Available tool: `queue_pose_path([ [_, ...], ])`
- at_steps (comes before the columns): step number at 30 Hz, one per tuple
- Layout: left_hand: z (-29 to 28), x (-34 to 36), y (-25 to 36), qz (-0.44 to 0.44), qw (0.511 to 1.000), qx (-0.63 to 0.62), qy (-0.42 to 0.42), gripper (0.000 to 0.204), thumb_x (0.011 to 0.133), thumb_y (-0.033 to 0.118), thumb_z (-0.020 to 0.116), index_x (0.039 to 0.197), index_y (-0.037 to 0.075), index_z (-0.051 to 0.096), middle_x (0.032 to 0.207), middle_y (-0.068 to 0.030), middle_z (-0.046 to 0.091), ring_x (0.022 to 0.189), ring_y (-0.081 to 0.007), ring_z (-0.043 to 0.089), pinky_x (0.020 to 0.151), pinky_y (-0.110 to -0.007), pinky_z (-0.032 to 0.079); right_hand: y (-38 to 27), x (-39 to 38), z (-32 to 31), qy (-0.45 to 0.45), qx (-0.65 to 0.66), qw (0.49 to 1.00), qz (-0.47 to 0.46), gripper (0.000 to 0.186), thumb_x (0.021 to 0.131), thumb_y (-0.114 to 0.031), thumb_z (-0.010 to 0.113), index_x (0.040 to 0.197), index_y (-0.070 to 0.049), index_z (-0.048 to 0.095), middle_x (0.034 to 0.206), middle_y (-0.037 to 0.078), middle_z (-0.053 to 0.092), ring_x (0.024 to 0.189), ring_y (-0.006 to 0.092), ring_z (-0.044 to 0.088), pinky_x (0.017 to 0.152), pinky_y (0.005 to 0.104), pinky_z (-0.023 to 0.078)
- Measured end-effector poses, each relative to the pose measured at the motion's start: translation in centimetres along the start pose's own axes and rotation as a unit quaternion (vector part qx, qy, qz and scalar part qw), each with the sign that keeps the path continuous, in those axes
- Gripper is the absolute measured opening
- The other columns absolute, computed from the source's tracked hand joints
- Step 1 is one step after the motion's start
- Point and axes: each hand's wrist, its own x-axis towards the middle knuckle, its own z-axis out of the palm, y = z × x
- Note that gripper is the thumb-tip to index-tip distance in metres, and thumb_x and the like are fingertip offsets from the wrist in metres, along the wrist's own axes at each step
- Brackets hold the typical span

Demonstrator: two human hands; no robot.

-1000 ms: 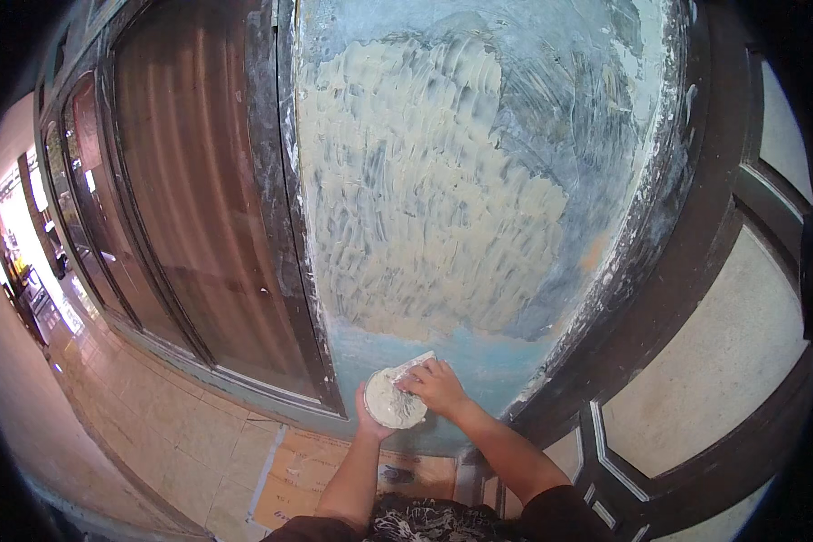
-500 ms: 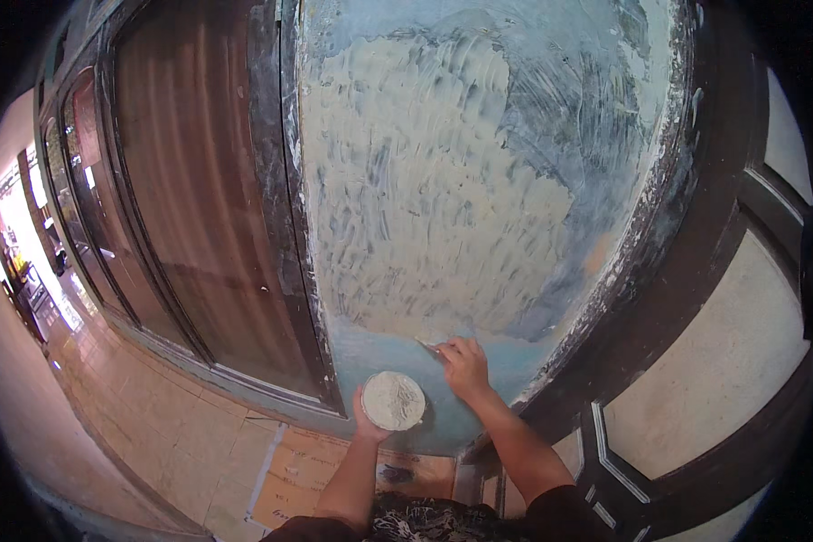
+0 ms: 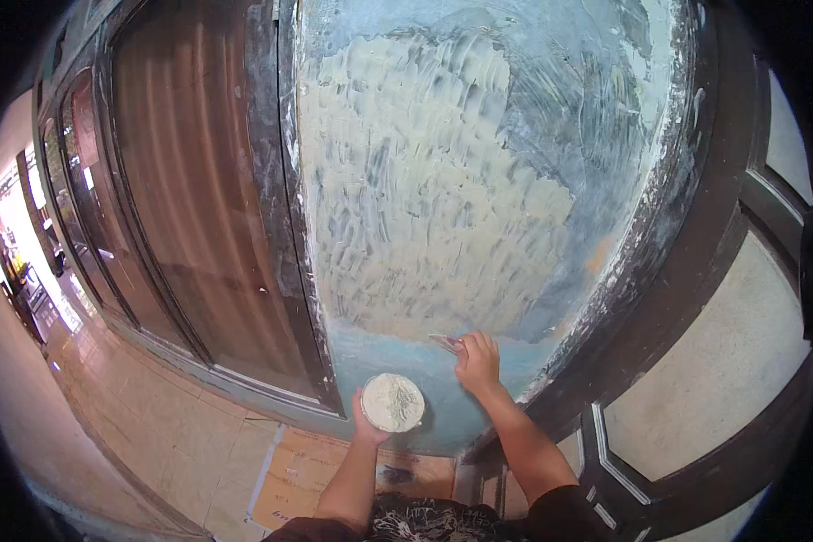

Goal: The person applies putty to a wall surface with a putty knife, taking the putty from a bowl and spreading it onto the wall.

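Note:
My left hand (image 3: 368,425) grips a round tub of off-white filler paste (image 3: 393,402) from its left side and below. The paste fills the tub's mouth with a rough, streaked surface. In my right hand (image 3: 479,361) is a small putty knife (image 3: 444,342), its blade pointing left, close to the wall. I cannot tell whether the blade touches the wall. Beyond both hands rises the blue-grey wall panel (image 3: 370,350). A broad patch of cream filler (image 3: 434,199) with short, uneven strokes covers much of it, ending just above the knife.
A dark wooden frame with a curtained glass pane (image 3: 190,181) borders the panel at left. To the right stands dark panelled woodwork with pale inserts (image 3: 705,361). Cardboard (image 3: 303,474) lies on the tiled floor (image 3: 172,415) below my left arm.
My right hand has shifted slightly to the right with the putty knife. My left hand and the tub have hardly moved.

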Motion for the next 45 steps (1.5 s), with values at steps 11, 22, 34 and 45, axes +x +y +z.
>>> queue_pose_path([
  [11, 0.2, -0.4, -0.4, 0.007, 1.000, -0.001, 0.009, 0.081, 0.093, 0.069, 0.035, 0.147, 0.012, 0.050, 0.147, -0.0145, 0.054, 0.133, -0.0413, 0.052, 0.110, -0.063, 0.039, 0.3, -0.7, 0.3, -0.009, 0.004, 1.000, 0.015, 0.014, 0.084, -0.008, 0.066, 0.097, -0.005, 0.062, 0.096, 0.012, 0.061, 0.092, 0.0361, 0.058, 0.080, 0.0479, 0.044],
  [22, 1.3, -0.4, -0.5, -0.007, 1.000, 0.011, 0.008, 0.083, 0.091, 0.072, 0.037, 0.148, 0.013, 0.050, 0.147, -0.0141, 0.054, 0.134, -0.0421, 0.050, 0.111, -0.065, 0.037, 1.1, -0.6, 0.1, 0.002, 0.016, 1.000, -0.002, 0.011, 0.082, -0.007, 0.066, 0.090, -0.004, 0.060, 0.091, 0.013, 0.059, 0.088, 0.0373, 0.058, 0.076, 0.0480, 0.044],
  [34, -0.3, 0.5, -0.7, 0.014, 1.000, 0.010, 0.011, 0.085, 0.088, 0.074, 0.040, 0.149, 0.016, 0.049, 0.150, -0.0147, 0.051, 0.133, -0.0459, 0.049, 0.105, -0.076, 0.036, 1.0, 0.0, 0.1, -0.005, 0.033, 0.999, -0.015, 0.011, 0.084, -0.009, 0.065, 0.094, -0.005, 0.063, 0.094, 0.012, 0.061, 0.092, 0.0352, 0.059, 0.079, 0.0468, 0.045],
  [45, -1.4, 0.4, -0.3, 0.014, 1.000, 0.013, -0.018, 0.086, 0.088, 0.076, 0.039, 0.151, 0.018, 0.046, 0.153, -0.0144, 0.047, 0.136, -0.0481, 0.046, 0.103, -0.079, 0.033, 0.6, 1.3, 0.2, 0.044, 0.049, 0.998, 0.004, 0.010, 0.081, -0.006, 0.065, 0.090, -0.004, 0.061, 0.090, 0.013, 0.059, 0.088, 0.0372, 0.057, 0.077, 0.0475, 0.044],
])
